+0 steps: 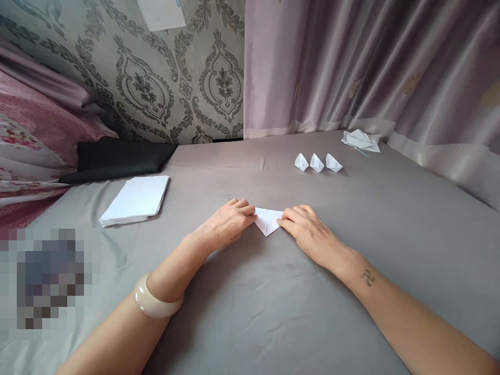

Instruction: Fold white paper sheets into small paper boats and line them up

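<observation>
A small white folded paper triangle (267, 221) lies on the grey sheet (250, 312) in the middle. My left hand (228, 223) presses its left corner with curled fingers. My right hand (308, 232) pinches its right corner, fingers closed together. Both hands rest on the sheet, one on each side of the paper. A pale bangle (154, 304) sits on my left wrist.
A stack of white paper sheets (136, 200) lies at the left. Three small folded white paper boats (317, 162) stand in a row further back. Crumpled white paper (361, 140) lies by the curtain (371, 67). A black cushion (117, 159) sits at the back left.
</observation>
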The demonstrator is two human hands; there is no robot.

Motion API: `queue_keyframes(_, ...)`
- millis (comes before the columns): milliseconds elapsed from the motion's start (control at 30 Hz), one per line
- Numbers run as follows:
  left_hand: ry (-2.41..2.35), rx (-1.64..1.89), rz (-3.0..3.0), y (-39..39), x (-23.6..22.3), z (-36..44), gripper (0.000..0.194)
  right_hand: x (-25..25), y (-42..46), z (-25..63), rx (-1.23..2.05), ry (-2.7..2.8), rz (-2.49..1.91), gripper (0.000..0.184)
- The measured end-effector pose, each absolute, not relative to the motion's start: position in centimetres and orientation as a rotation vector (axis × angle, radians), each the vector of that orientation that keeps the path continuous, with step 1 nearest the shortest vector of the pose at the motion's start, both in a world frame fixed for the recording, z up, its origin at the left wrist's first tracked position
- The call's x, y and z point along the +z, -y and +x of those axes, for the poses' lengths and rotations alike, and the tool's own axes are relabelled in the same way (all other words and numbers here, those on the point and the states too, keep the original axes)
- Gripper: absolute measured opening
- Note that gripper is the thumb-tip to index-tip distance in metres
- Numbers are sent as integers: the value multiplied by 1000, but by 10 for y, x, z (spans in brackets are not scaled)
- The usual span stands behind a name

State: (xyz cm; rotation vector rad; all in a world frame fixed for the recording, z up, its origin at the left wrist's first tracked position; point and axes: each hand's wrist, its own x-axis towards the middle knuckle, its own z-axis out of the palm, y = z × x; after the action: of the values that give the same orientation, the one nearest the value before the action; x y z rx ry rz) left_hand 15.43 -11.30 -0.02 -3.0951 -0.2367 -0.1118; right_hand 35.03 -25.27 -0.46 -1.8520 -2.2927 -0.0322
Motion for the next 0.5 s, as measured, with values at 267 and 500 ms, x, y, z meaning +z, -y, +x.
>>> queue_keyframes(267,545,-47,-2927,151,2,171,26,-5,251,332,-231,2226,-2029,33)
queue_keyframes(500,656,-62,-2934,158,0,174,25,-9,256,317,-217,2174,-2092,43)
